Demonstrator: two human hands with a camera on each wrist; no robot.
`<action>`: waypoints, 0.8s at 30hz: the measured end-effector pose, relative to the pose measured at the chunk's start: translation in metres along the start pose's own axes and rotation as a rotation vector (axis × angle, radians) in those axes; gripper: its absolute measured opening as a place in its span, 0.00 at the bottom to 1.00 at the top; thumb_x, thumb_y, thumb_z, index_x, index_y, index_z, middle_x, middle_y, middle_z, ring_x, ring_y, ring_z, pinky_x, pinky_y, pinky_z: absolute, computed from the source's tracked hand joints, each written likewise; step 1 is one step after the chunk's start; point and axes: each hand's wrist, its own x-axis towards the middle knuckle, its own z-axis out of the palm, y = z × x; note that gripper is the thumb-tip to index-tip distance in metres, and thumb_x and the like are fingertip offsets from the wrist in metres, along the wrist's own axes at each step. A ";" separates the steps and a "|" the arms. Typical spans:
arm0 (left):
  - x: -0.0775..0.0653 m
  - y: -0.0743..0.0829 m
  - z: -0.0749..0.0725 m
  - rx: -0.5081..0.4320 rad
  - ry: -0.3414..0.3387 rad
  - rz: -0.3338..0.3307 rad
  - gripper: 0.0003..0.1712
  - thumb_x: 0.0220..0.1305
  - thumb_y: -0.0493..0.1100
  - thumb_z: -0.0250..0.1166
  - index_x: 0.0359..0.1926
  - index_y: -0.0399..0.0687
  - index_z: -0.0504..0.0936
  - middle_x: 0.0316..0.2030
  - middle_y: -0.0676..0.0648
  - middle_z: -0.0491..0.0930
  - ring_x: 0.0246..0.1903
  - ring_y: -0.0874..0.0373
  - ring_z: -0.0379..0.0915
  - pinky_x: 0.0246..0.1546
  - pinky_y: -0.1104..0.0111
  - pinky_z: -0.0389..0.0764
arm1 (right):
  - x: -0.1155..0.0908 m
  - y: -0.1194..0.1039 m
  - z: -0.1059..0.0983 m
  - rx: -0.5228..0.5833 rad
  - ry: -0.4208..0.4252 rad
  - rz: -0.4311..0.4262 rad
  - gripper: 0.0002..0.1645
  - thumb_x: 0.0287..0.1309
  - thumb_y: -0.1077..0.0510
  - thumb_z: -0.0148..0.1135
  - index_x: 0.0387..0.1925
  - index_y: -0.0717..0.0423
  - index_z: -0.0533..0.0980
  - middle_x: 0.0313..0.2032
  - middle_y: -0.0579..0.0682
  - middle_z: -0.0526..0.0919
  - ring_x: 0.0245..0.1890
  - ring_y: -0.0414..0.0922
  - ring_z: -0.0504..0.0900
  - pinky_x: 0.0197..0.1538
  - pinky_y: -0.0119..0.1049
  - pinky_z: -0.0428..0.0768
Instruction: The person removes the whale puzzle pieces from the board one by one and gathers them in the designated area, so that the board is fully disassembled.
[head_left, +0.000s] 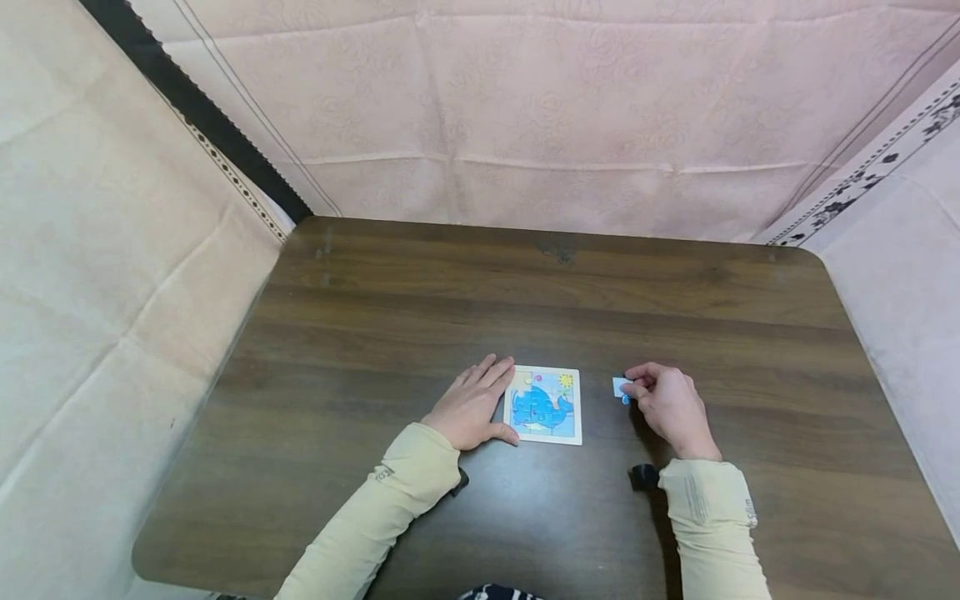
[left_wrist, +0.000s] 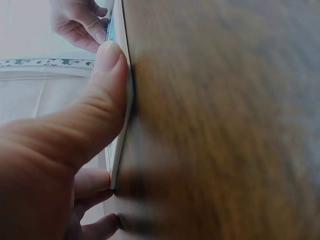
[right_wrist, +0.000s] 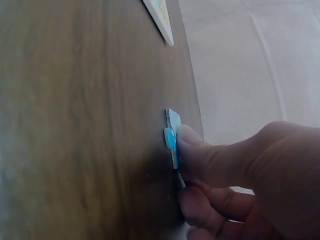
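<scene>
Pinching a small light-blue puzzle piece (head_left: 620, 387) between thumb and fingers, the right hand (head_left: 672, 408) is near the whale puzzle board (head_left: 555, 439), to its right. Whether the piece touches wood, I can't tell. The left hand (head_left: 472, 404) lies with fingers extended at the board's left side. Only the right wrist view shows the piece's thin edge; the left wrist's shows the thumb along the board's rim. Open surface (head_left: 465, 292) separates board and piece, reaching to the far edge by pale cloth (head_left: 525, 100).
</scene>
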 end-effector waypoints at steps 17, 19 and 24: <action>0.001 0.001 -0.001 0.009 -0.003 -0.011 0.62 0.51 0.75 0.62 0.76 0.47 0.50 0.76 0.51 0.44 0.75 0.51 0.34 0.72 0.55 0.49 | -0.003 0.006 -0.002 0.043 0.047 -0.052 0.12 0.61 0.58 0.66 0.44 0.60 0.82 0.32 0.52 0.82 0.30 0.48 0.75 0.32 0.38 0.74; 0.001 0.001 -0.001 0.006 -0.004 -0.014 0.62 0.50 0.74 0.62 0.76 0.46 0.50 0.76 0.51 0.44 0.75 0.51 0.34 0.72 0.55 0.49 | -0.003 0.007 -0.002 0.048 0.061 -0.062 0.12 0.61 0.58 0.66 0.44 0.61 0.82 0.31 0.53 0.82 0.30 0.49 0.75 0.32 0.38 0.74; 0.000 0.002 -0.002 0.001 -0.007 -0.018 0.62 0.51 0.74 0.63 0.76 0.46 0.50 0.76 0.51 0.44 0.75 0.51 0.34 0.72 0.55 0.49 | -0.005 0.007 -0.003 0.057 0.071 -0.070 0.14 0.61 0.57 0.66 0.46 0.61 0.80 0.32 0.53 0.80 0.30 0.49 0.74 0.31 0.38 0.74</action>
